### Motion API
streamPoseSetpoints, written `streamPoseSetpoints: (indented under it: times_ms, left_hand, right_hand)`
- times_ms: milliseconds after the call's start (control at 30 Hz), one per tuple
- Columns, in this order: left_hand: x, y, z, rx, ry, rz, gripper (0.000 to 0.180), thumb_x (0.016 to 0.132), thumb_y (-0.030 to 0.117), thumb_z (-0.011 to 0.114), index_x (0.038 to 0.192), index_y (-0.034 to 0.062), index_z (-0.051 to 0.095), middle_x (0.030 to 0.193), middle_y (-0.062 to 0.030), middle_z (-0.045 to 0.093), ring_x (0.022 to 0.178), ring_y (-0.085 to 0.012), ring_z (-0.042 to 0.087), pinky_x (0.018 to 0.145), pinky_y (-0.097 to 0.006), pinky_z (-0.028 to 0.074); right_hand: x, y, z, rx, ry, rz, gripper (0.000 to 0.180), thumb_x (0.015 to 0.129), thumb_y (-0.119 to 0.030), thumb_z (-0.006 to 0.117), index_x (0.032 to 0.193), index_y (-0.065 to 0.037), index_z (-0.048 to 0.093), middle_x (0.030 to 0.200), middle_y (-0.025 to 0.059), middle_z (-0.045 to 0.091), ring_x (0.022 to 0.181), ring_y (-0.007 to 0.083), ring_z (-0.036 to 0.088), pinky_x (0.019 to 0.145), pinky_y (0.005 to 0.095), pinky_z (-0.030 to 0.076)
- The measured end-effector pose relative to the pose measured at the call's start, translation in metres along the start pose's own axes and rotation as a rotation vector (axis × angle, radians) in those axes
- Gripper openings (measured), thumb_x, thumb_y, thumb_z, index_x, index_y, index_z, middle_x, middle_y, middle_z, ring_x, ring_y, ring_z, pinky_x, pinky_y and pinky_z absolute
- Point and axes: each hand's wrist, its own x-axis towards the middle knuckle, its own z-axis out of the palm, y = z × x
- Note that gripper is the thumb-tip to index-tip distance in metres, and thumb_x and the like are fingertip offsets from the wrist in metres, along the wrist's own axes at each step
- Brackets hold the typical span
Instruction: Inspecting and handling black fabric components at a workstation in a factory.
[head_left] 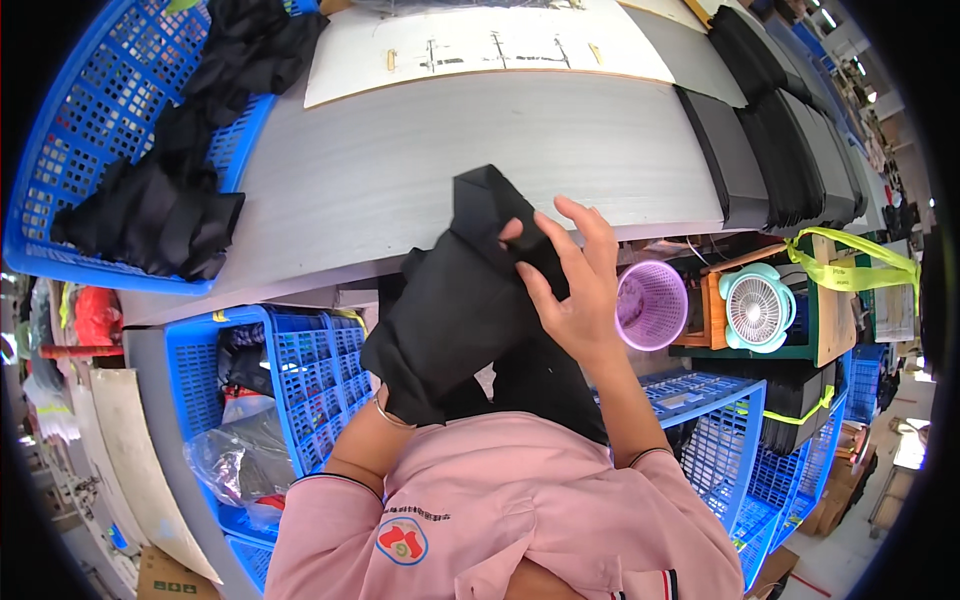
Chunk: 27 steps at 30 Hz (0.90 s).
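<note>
A black fabric piece [470, 300], folded and pouch-like, is held up in front of my chest, its upper end over the table edge. Most of my left hand is covered by it; the wrist goes in at the lower left. One fingertip of my left hand [512, 229] shows against the cloth near the top, where the hand holds it. Beside the fabric's right edge is my right hand [580, 285], open, with thumb and fingers apart. Whether its fingertips touch the cloth I cannot tell. More black cloth [545, 385] lies below, across my lap.
A grey table [480, 150] spans the front, bearing a white marked board [480, 50]. Blue basket [60, 190] with black cloth stands left; stacked black pieces [790, 150] lie right. Below right are a purple basket [652, 305], small fan [758, 308] and blue crates [720, 470]; another crate [285, 390] is left.
</note>
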Motion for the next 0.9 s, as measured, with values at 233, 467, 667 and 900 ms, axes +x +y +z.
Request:
streamPoseSetpoints:
  times_ms: [233,467,667,900]
  left_hand:
    - [0.002,0.001,-0.052,-0.175,-0.011,-0.137,0.045,0.101,0.016,0.058,0.139,-0.0047,0.049,0.128,-0.0105,0.063,0.120,-0.0184,0.059,0.105,-0.028,0.045]
    - [0.038,-0.025,-0.073,-0.364,0.013,-0.261,0.044,0.101,0.016,0.058,0.139,-0.0047,0.049,0.126,-0.0110,0.063,0.119,-0.0168,0.060,0.102,-0.027,0.047]
    - [0.030,-0.015,-0.028,-0.242,0.067,-0.098,0.034,0.100,0.012,0.059,0.130,-0.0048,0.055,0.117,-0.0097,0.066,0.111,-0.0142,0.064,0.095,-0.026,0.051]
    - [0.050,0.019,-0.052,0.384,0.499,0.318,0.029,0.078,0.003,0.080,0.105,0.0046,0.069,0.094,-0.0057,0.067,0.090,-0.0179,0.062,0.081,-0.030,0.052]
  right_hand:
    - [0.013,0.021,-0.025,0.738,-0.438,-0.004,0.011,0.078,-0.003,0.076,0.087,-0.003,0.070,0.124,0.0107,0.064,0.125,0.0300,0.056,0.118,0.0517,0.027]
    - [0.070,0.058,-0.033,0.446,-0.321,0.062,0.027,0.086,-0.009,0.073,0.112,-0.004,0.065,0.135,0.0145,0.056,0.127,0.0290,0.051,0.108,0.0379,0.039]
    - [0.103,0.092,0.009,0.137,0.219,0.135,0.021,0.095,-0.013,0.068,0.112,-0.002,0.068,0.127,0.0153,0.061,0.117,0.0262,0.058,0.101,0.0350,0.045]
    - [0.030,0.058,0.021,0.850,0.078,0.639,0.016,0.097,-0.013,0.065,0.104,0.002,0.068,0.099,0.0071,0.070,0.089,0.0134,0.065,0.085,0.0279,0.050]
